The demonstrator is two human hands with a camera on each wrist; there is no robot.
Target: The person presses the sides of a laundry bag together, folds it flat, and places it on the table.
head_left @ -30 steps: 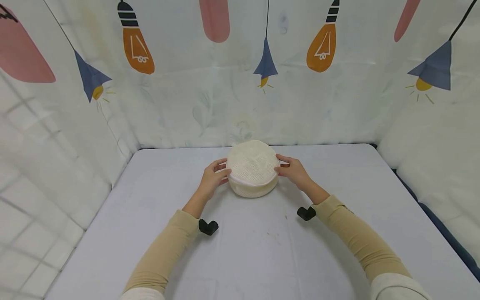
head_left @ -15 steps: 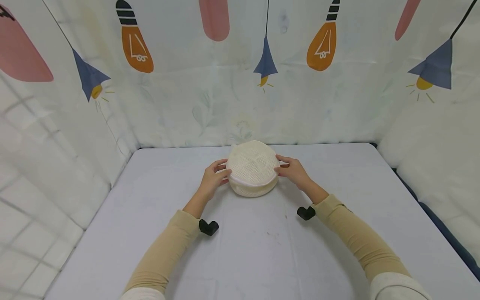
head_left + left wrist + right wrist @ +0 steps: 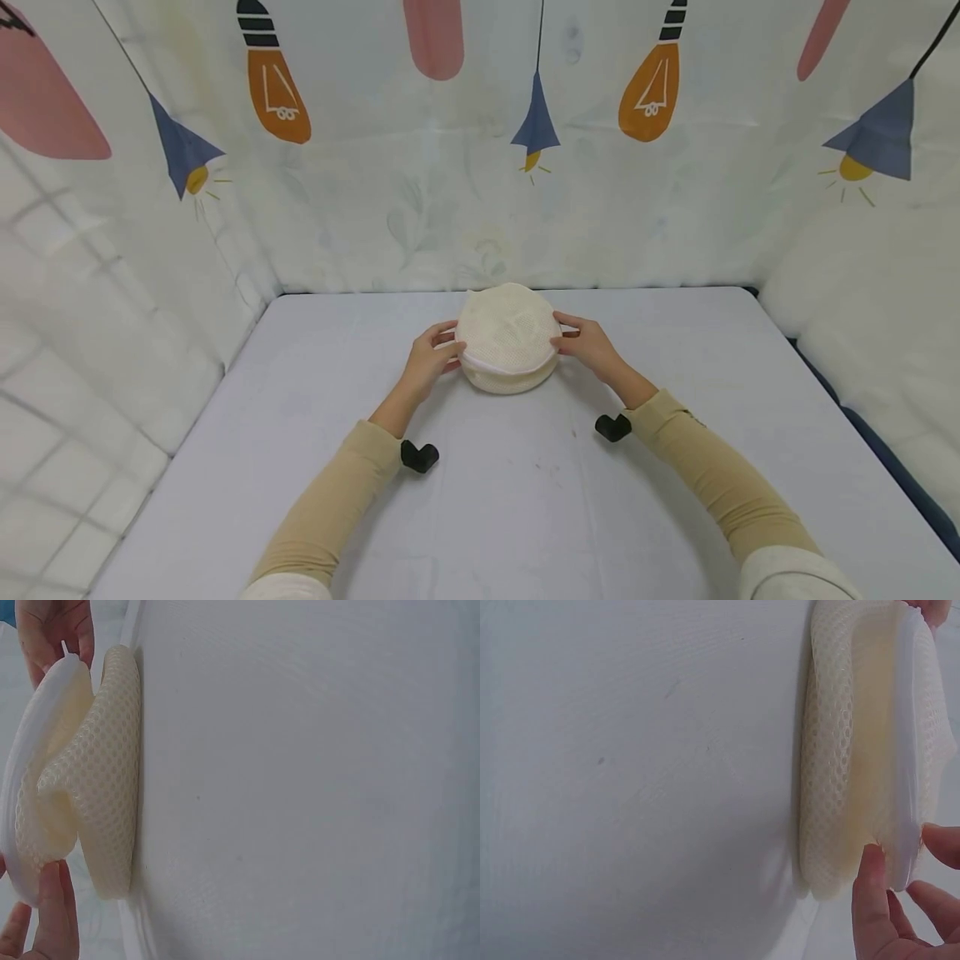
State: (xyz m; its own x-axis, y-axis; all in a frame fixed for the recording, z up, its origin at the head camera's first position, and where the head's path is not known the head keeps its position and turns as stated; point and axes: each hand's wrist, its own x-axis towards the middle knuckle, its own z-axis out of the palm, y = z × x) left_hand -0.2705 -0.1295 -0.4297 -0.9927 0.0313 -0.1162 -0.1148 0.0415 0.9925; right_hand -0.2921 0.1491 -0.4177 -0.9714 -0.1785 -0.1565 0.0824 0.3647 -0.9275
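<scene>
Round mesh pouch (image 3: 508,337) is the one container in play; it sits near the far edge of the white table (image 3: 510,500), roughly mid-width, base on the cloth. Contents: can't tell, the mesh and fabric hide the inside.

Left hand (image 3: 426,358) pinches the pouch's left side, right hand (image 3: 594,346) pinches the right. Fingers on both are clamped on the rim, thumb on one side and fingertips on the other (right wrist view shows that grip best).

View differences: head view gives a mostly smooth disc, top tilted toward the wearer. Left wrist view shows the side wall buckled into a deep fold (image 3: 56,799), plus a small white tab (image 3: 67,649) at the rim's far end by the right hand. Right wrist view shows a yellowish strip (image 3: 868,750) between the rim and the puffy lower mesh.

Looks: cream, honeycomb-textured, soft, bulging at the base, glossy white rim (image 3: 906,750) running round the top.
</scene>
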